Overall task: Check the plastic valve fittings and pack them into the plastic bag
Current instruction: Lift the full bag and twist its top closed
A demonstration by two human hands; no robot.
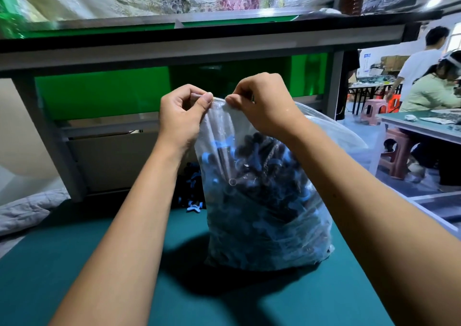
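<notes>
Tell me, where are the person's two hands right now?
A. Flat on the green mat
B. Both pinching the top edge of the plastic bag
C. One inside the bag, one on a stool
B: the left hand and right hand both pinch the top edge of the plastic bag, which stands filled with valve fittings.

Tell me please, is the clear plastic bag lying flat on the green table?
No, the clear plastic bag stands upright, full of fittings, with both hands pinching its top edge.

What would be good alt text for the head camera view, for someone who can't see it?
Two hands, left hand and right hand, pinch the top edge of a clear plastic bag packed with dark and blue valve fittings, standing on a green table. A few loose fittings lie behind the bag.
</notes>
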